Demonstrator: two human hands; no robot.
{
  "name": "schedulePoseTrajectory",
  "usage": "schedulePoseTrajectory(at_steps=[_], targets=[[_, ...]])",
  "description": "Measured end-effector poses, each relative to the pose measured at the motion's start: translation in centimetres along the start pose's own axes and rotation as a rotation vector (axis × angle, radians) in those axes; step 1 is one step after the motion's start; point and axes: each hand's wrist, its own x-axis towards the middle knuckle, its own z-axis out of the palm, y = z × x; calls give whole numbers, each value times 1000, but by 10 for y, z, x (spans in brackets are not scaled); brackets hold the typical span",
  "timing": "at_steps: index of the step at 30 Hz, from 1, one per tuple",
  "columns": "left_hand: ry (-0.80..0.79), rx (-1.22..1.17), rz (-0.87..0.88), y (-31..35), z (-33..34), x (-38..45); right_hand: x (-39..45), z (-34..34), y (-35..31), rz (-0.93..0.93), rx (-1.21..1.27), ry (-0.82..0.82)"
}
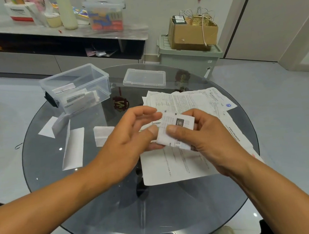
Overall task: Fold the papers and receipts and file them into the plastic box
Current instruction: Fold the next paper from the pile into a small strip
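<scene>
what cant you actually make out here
- Head view, receipt: its lower and right parts are covered by the right hand; its print is too small to read.
- Head view, box: folded slips lie inside, but they overlap behind the hazy wall, so no count.
- Head view, papers: both hands hide the pile's middle.
- Head view, left hand: its fingers under the receipt are hidden.
</scene>
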Motion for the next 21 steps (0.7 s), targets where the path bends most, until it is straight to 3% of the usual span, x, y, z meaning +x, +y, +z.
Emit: schedulePoseTrajectory(at_steps=[3,6,9,14,17,21], targets=[[49,-13,-156,0,0,1,-3,6,4,-84,-75,22],[94,-19,-255,2,-3,2,-3,11,6,-29,15,-46],[169,-103,-323,4,-9,3,0,14,5,-9,46,-103],[158,-296,-424,15,-20,4,5,16,2,-64,-54,-116],[120,-242,-400,17,-28,1,6,22,0,-123,-196,-135],[221,15,-275,18,-39,1,13,33,-8,-71,-19,-118]])
